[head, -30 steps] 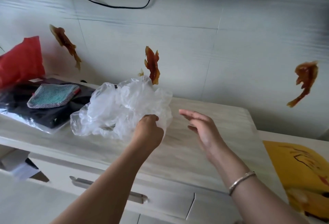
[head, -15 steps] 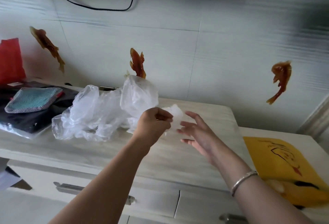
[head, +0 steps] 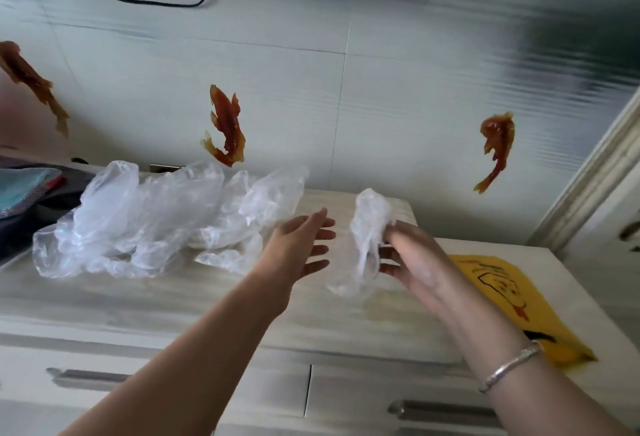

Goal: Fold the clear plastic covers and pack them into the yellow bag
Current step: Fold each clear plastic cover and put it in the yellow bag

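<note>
A heap of crumpled clear plastic covers point(head: 156, 221) lies on the pale wooden cabinet top point(head: 173, 300), left of centre. My right hand point(head: 412, 255) pinches one separate clear cover point(head: 363, 245), which hangs above the cabinet top. My left hand point(head: 298, 245) hovers just left of that cover with straight, spread fingers and holds nothing. The yellow bag point(head: 509, 297) lies flat on the lower surface at the right, behind my right forearm.
Dark folded items and a teal mesh pouch point(head: 20, 189) sit at the far left of the cabinet top. Drawer handles point(head: 86, 378) run along the cabinet front. The wall behind carries fish decorations point(head: 227, 127). A door frame point(head: 595, 176) stands at the right.
My left hand has let go of the plastic and opened. My right hand has taken one cover and pulled it right, away from the heap. The view has shifted right.
</note>
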Available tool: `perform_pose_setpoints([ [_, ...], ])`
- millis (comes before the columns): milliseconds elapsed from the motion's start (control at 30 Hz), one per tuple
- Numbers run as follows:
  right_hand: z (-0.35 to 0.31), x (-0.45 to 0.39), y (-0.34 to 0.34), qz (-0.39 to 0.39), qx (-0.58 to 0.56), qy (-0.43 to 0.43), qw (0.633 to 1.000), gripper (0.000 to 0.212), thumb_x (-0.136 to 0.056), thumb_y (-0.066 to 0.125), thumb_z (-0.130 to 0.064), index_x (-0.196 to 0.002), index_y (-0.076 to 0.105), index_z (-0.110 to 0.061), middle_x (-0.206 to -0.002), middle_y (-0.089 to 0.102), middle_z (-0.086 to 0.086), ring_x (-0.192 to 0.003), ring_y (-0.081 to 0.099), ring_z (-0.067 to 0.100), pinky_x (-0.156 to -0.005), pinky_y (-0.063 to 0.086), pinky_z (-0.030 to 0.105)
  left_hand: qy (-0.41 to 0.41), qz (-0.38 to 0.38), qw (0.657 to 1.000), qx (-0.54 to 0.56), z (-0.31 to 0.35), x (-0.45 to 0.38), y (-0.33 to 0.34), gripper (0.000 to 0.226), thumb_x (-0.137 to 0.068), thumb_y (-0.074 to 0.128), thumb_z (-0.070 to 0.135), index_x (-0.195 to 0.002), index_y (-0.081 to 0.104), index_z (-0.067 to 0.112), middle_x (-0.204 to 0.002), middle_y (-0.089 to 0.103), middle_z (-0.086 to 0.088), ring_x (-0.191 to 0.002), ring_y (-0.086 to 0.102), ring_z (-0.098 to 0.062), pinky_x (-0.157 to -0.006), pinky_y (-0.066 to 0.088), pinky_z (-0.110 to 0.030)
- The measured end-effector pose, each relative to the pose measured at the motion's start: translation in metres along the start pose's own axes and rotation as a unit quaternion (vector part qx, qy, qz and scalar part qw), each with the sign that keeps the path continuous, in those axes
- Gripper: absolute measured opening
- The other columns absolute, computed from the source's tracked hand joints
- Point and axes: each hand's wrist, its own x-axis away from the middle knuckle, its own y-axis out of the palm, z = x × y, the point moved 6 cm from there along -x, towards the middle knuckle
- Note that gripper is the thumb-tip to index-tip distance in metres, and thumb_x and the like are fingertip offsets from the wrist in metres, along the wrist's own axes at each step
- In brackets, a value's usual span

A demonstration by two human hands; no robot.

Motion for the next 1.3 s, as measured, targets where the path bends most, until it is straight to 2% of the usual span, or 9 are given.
perform_pose_setpoints([
  [167, 0.010, -0.002, -0.016, 0.074, 0.069, 0.005, 0.995, 0.009, -0.093, 0.058, -0.020, -0.092, 0.063, -0.012, -0.091, 0.072, 0.010, -0.089, 0.069, 0.029, -0.082, 0.055, 0.044, -0.006, -0.108, 0.994, 0.012, -0.012, 0.008, 0.038, 0.032, -0.092, 0.061, 0.032, -0.106, 0.068, 0.004, -0.098, 0.072, -0.006, -0.088, 0.070, -0.019, -0.086, 0.057, -0.035],
  [333, 0.012, -0.001, -0.025, 0.105, 0.051, 0.005, 0.993, 0.021, -0.087, 0.066, -0.016, -0.105, 0.055, -0.019, -0.089, 0.069, 0.004, -0.075, 0.065, 0.017, -0.066, 0.051, 0.029, -0.008, -0.049, 0.998, 0.030, -0.021, -0.003, 0.037, 0.008, -0.091, 0.060, 0.007, -0.093, 0.065, 0.002, -0.088, 0.069, -0.012, -0.075, 0.066, -0.018, -0.074, 0.059, -0.029],
  [500, 0.012, 0.000, -0.042, 0.152, 0.042, -0.002, 0.987, 0.011, -0.090, 0.065, -0.020, -0.098, 0.064, -0.012, -0.085, 0.067, 0.006, -0.072, 0.060, 0.018, -0.074, 0.053, 0.037, -0.031, 0.039, 0.985, 0.166, -0.020, -0.015, 0.024, 0.011, -0.097, 0.045, 0.004, -0.096, 0.055, 0.002, -0.089, 0.069, -0.017, -0.074, 0.071, -0.022, -0.059, 0.057, -0.029],
  [633, 0.017, 0.001, -0.043, 0.145, 0.054, 0.020, 0.988, 0.021, -0.095, 0.057, -0.020, -0.080, 0.069, -0.012, -0.085, 0.066, 0.008, -0.078, 0.059, 0.019, -0.068, 0.051, 0.032, 0.035, 0.115, 0.993, 0.004, -0.020, -0.024, 0.016, 0.011, -0.096, 0.051, 0.020, -0.092, 0.056, 0.012, -0.088, 0.068, -0.012, -0.075, 0.065, -0.025, -0.069, 0.053, -0.036],
  [733, 0.025, 0.001, -0.039, 0.137, -0.100, 0.094, 0.981, 0.022, -0.099, 0.050, -0.020, -0.085, 0.062, -0.008, -0.098, 0.067, 0.020, -0.086, 0.064, 0.031, -0.064, 0.055, 0.037, 0.101, 0.135, 0.980, -0.103, -0.015, -0.023, 0.019, 0.011, -0.096, 0.051, 0.023, -0.091, 0.055, 0.014, -0.075, 0.062, -0.001, -0.063, 0.055, -0.017, -0.057, 0.043, -0.026],
  [833, 0.027, 0.003, -0.042, 0.158, -0.197, 0.135, 0.958, 0.021, -0.101, 0.045, -0.018, -0.091, 0.057, -0.004, -0.082, 0.068, 0.018, -0.066, 0.063, 0.030, -0.048, 0.053, 0.032, 0.175, 0.141, 0.945, -0.237, -0.016, -0.020, 0.024, 0.010, -0.096, 0.051, 0.022, -0.090, 0.051, 0.015, -0.073, 0.058, 0.001, -0.064, 0.054, -0.018, -0.054, 0.041, -0.029],
  [1033, 0.026, -0.004, -0.066, 0.202, 0.139, 0.037, 0.969, 0.016, -0.094, 0.060, -0.021, -0.097, 0.060, -0.006, -0.069, 0.065, 0.006, -0.056, 0.064, 0.018, -0.038, 0.034, 0.018, 0.154, 0.108, 0.872, -0.453, -0.037, -0.026, 0.028, 0.016, -0.098, 0.042, 0.030, -0.095, 0.047, 0.015, -0.083, 0.061, -0.004, -0.072, 0.060, -0.025, -0.059, 0.044, -0.032],
  [1200, 0.025, -0.007, -0.058, 0.120, 0.162, 0.035, 0.979, 0.020, -0.086, 0.069, -0.031, -0.089, 0.069, -0.011, -0.070, 0.064, 0.007, -0.057, 0.052, 0.017, -0.051, 0.039, 0.021, 0.027, 0.043, 0.950, -0.307, -0.050, -0.039, 0.027, 0.052, -0.084, 0.053, 0.063, -0.106, 0.055, 0.016, -0.091, 0.069, -0.004, -0.086, 0.066, -0.022, -0.084, 0.054, -0.040],
  [1300, 0.030, -0.010, -0.055, 0.098, 0.079, 0.050, 0.991, 0.022, -0.087, 0.068, -0.036, -0.087, 0.074, -0.014, -0.093, 0.073, 0.010, -0.079, 0.064, 0.022, -0.075, 0.049, 0.032, -0.027, -0.004, 0.975, -0.223, -0.056, -0.042, 0.032, 0.044, -0.079, 0.073, 0.042, -0.107, 0.056, 0.013, -0.083, 0.071, -0.003, -0.076, 0.066, -0.015, -0.078, 0.057, -0.032],
])
